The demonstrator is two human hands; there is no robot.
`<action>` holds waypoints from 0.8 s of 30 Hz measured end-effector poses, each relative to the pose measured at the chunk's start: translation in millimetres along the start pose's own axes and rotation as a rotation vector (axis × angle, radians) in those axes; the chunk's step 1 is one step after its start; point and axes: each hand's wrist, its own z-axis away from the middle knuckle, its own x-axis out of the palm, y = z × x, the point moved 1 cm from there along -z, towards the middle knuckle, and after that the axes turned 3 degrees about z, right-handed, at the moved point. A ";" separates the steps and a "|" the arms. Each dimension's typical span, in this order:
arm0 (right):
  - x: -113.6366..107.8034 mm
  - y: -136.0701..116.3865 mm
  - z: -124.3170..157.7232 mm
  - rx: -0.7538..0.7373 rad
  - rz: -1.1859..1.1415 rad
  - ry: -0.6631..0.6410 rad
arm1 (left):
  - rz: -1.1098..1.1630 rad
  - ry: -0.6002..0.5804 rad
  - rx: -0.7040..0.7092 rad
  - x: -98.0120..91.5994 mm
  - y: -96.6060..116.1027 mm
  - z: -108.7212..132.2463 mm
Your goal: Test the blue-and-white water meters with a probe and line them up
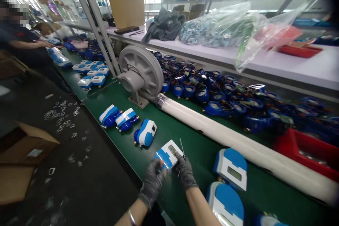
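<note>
Gloves on both hands, and both are on the same white and blue meter (168,155) near the front edge of the green tabletop (190,137). The left hand (153,182) has its fingers curled closed around the meter's near blue end. The right hand (185,171) closes its fingers on the right side, just beside a thin wire (182,147) sticking up there. The meter sits tilted, its small display facing up, low over the tabletop; whether it touches the surface, I cannot tell.

Further left along the tabletop, three more blue and white meters (127,122) lie in a loose row, well apart from the hands. To the right, two larger meters (231,167) lie close to the right forearm. Behind them a long white tube (238,141) runs across, joined to a grey blower (140,74). Beyond the tube, a heap of blue meter bodies (225,95) and a red tray (304,152). Far left, another person's arm (31,45) reaches over the tabletop.
</note>
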 end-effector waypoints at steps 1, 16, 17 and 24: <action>4.8 -5.1 -4.4 0.004 -0.017 -0.002 | -0.181 0.132 0.113 -11.5 14.7 -23.6; 74.5 16.8 -42.8 -0.071 -0.009 -0.033 | -0.131 -0.426 -0.063 -127.9 53.3 -207.9; 81.1 20.8 -43.3 -0.066 -0.015 0.002 | -0.144 -0.453 -0.027 -135.2 55.1 -213.3; 107.7 22.4 -32.6 -0.078 -0.099 0.152 | -0.609 -0.010 0.361 -196.9 86.4 -295.2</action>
